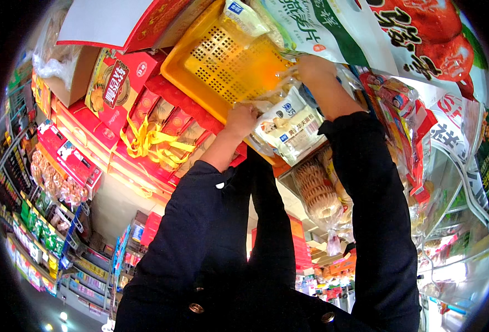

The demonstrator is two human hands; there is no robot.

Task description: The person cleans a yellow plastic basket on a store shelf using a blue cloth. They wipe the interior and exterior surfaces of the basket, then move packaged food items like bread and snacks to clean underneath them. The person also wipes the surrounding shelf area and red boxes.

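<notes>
A yellow plastic basket (176,58) with a perforated bottom lies before me, tilted in the view. My left hand (243,117) is at its near side, fingers curled on the edge of a clear plastic package (274,94). Across from it, my right hand (317,69) grips the same crinkled plastic, its fingertips partly hidden. Just below the hands, a white and cream bread package (292,126) with printed writing rests at the basket's near end. Another pale package (244,17) sits at the far end of the basket.
Red gift boxes (118,85) and yellow ribbon handles (155,143) stand left of the basket. Large printed food bags (331,29) crowd the upper right. Bagged round biscuits (317,186) lie below my right forearm. Stocked store shelves (41,232) line the far left.
</notes>
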